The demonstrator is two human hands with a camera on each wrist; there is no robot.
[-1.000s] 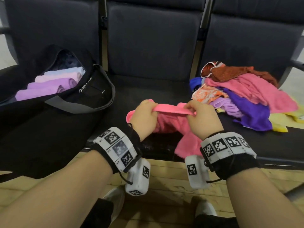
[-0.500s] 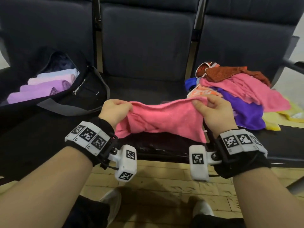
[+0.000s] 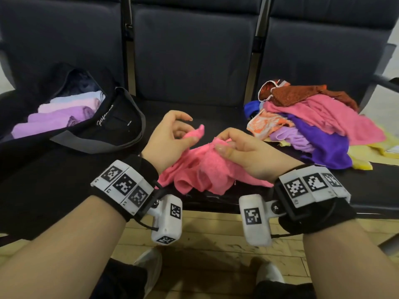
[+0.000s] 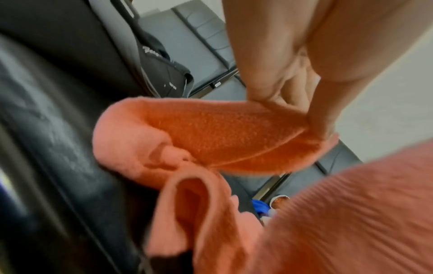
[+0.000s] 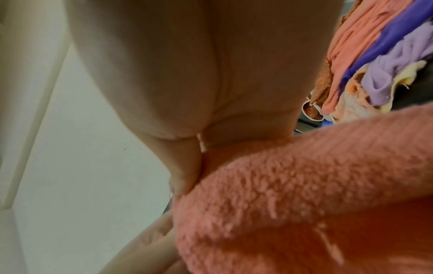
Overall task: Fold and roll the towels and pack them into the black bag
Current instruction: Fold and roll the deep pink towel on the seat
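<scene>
Head view, towel: we see the pink towel [image 3: 207, 171], fluffy terry, bunched in soft folds on the front edge of the middle seat [image 3: 216, 119], between both hands.
Head view, left hand: our left hand [image 3: 170, 139] pinches one pointed corner of the pink towel between thumb and a finger; the other fingers curl loosely above it.
Head view, right hand: our right hand [image 3: 244, 152] has thumb and fingertips clamped on a raised fold of the same towel, just beside the left.
Head view, bag: the black bag [image 3: 112, 130], soft fabric with a grey strap, lies open on the left seat, well apart from the hands. Rolled towels [image 3: 58, 117] in lilac, pale pink and light blue lie in it side by side, cylinder-shaped.
Head view, pile: loose towels [image 3: 319, 124] heaped on the right seat, crumpled: rust, pink, purple, lilac, yellow, an orange print.
Head view, other: dark padded seats, glossy worn seat edge, wooden plank floor [image 3: 216, 244] below.
Left wrist view: the pink towel [image 4: 225, 137] looks orange here; looped pile and a stitched hem show. Fingertips [image 4: 318, 126] grip its corner. Picture is blurred at the edges.
Right wrist view: palm close up, thumb tip [image 5: 185, 178] pressed on nubby pile of the towel [image 5: 293, 194]. The pile [image 5: 374, 61] shows at upper right.
</scene>
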